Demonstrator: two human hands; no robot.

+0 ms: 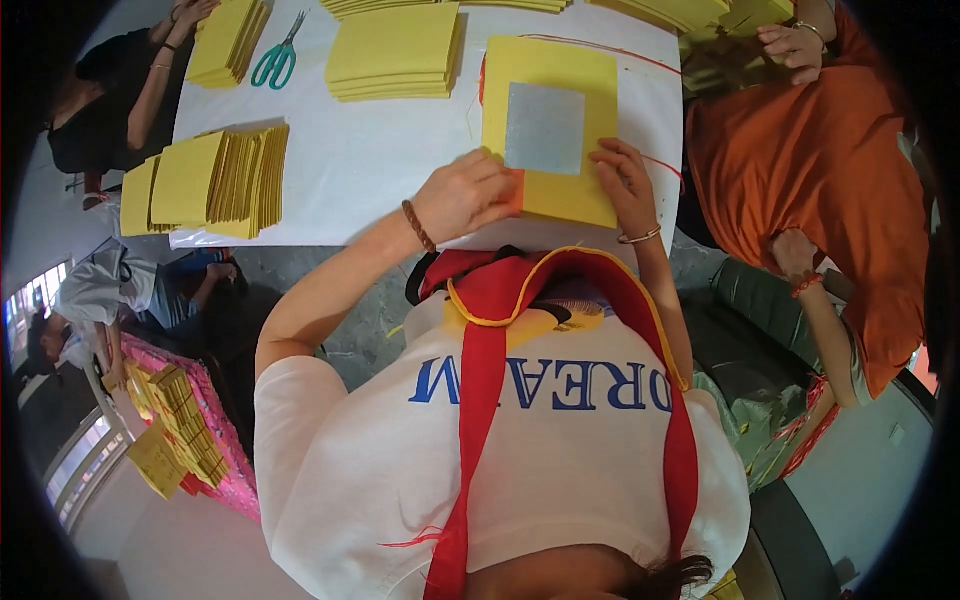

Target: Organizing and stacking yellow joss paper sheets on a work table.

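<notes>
In front of me on the table lies a yellow paper sheet or stack [550, 64] with a silver-grey square [545, 128] on its face. My left hand [468, 198] is closed at its lower left corner, fingertips pressed on a small orange-red paper piece [516, 191]. How firmly it pinches that piece is partly hidden by the fingers. My right hand [628, 188] rests along the right edge of the yellow paper, fingers stretched and a little apart, touching the sheet. Red string [652, 65] runs past the top and right of the paper.
Yellow paper stacks [393, 52] stand on the white-covered table [330, 165], with a fanned stack [215, 180] at left. Teal-handled scissors [278, 65] lie between stacks. A person in orange [800, 180] sits close at right; another person in black [110, 110] is at left.
</notes>
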